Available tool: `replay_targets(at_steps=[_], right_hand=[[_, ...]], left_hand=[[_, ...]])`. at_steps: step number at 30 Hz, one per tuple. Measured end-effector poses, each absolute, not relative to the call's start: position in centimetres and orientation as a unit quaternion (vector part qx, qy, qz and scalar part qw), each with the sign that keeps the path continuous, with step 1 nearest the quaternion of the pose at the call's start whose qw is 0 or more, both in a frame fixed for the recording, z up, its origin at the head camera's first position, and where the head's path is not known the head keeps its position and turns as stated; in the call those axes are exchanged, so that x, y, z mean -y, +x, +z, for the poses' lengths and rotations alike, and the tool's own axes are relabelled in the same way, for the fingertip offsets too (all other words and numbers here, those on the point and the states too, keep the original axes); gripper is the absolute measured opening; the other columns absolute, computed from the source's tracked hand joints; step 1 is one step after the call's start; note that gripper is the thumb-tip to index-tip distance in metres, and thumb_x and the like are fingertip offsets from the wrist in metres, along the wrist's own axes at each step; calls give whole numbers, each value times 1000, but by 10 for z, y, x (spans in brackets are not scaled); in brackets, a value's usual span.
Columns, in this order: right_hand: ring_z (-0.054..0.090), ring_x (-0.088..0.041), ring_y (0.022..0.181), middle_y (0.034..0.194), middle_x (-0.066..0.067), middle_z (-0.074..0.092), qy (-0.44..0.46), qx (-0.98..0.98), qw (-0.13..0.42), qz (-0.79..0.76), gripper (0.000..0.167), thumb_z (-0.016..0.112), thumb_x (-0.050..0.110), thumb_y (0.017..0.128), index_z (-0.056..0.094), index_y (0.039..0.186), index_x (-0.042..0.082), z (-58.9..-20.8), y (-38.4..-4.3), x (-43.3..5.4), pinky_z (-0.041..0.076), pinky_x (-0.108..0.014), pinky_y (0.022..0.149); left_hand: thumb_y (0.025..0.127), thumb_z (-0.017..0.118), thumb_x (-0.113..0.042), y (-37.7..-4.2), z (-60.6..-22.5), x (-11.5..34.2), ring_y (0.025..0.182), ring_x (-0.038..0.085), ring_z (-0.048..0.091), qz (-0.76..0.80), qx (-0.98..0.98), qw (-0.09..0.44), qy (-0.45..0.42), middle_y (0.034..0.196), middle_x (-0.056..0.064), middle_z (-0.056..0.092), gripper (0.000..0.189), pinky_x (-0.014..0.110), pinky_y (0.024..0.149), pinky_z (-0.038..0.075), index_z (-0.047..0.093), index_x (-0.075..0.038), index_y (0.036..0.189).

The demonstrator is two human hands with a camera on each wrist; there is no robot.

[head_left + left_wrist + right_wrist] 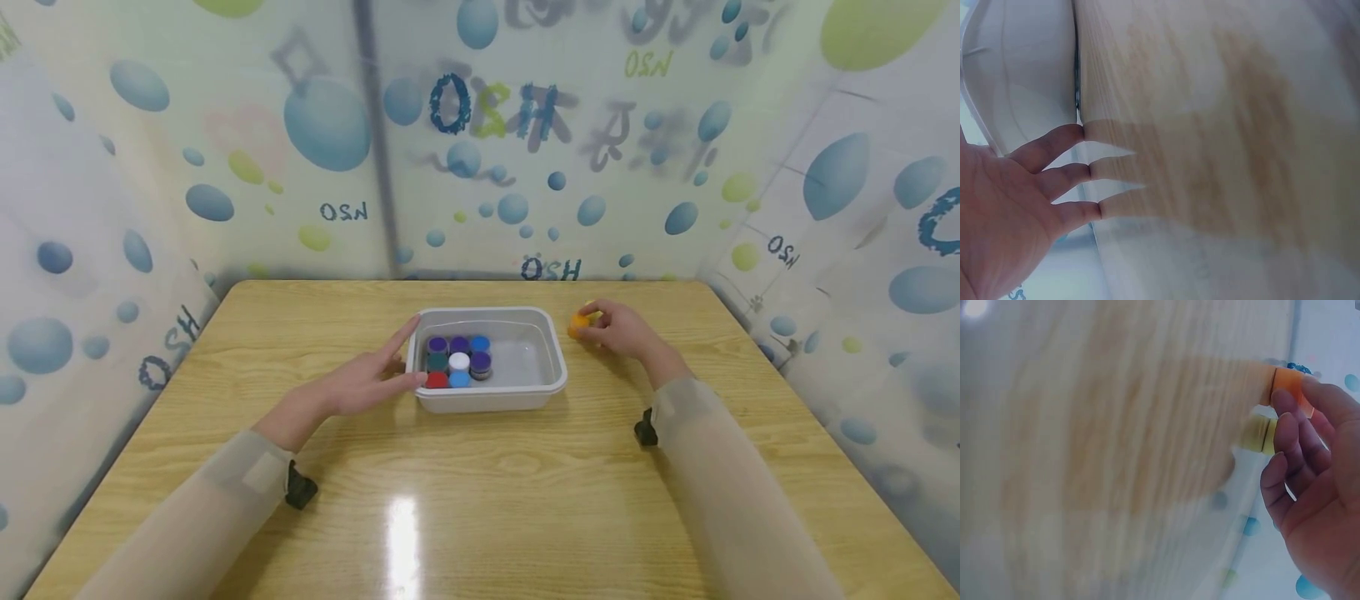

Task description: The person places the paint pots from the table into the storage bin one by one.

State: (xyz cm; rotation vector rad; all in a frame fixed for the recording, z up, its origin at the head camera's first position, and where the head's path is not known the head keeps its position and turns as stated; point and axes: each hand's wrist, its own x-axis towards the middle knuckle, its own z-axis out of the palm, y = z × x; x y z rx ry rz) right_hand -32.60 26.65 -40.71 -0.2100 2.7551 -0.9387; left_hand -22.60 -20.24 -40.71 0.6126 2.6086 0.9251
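Observation:
A grey plastic tub [525, 390] holds several small round pots with coloured lids, among them a white-lidded pot [459, 362], a red-lidded pot [437, 380] and purple ones, grouped in its left part. My left hand [356, 385] touches the tub's left end with fingers spread, thumb near the front corner. To the right of the tub, my right hand [621, 330] pinches a small orange pot [1286, 384] between thumb and fingertips, at the tabletop. Close to it stands a yellow pot [1269, 435], mostly hidden by the hand in the head view.
The wood-grain table [480, 483] carries the tub near its back edge. Patterned curtain walls [480, 217] with blue and green dots enclose the back and both sides. A bright reflection lies on the table's front part.

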Motion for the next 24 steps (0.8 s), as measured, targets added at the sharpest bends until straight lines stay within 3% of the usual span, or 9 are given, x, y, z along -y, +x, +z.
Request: replay_targets(at_steps=[7,18,24], right_hand=[[64,-22,79,101,-13,72,-108,-934,97,-326,52,80,34,102,64,139,1,-404,-316,-273,54,-30,71],[62,-24,82,99,-8,73,-138,-917,23,-373,46,80,39,102,65,134,10,-369,-290,-267,54,-32,72],[58,-23,78,94,-7,68,-196,-898,11,-394,38,84,31,99,70,128,11,-352,-276,-239,49,-30,68]], left_hand=[[109,51,-70,-226,-407,203,146,54,57,323,-908,151,219,158,29,59,95,73,121,41,-13,-45,175],[110,50,-66,-226,-407,202,145,53,57,328,-907,146,222,159,32,57,94,72,123,40,-12,-41,176],[110,49,-67,-225,-407,202,145,54,57,327,-907,146,220,159,33,55,93,72,122,40,-13,-42,175]])
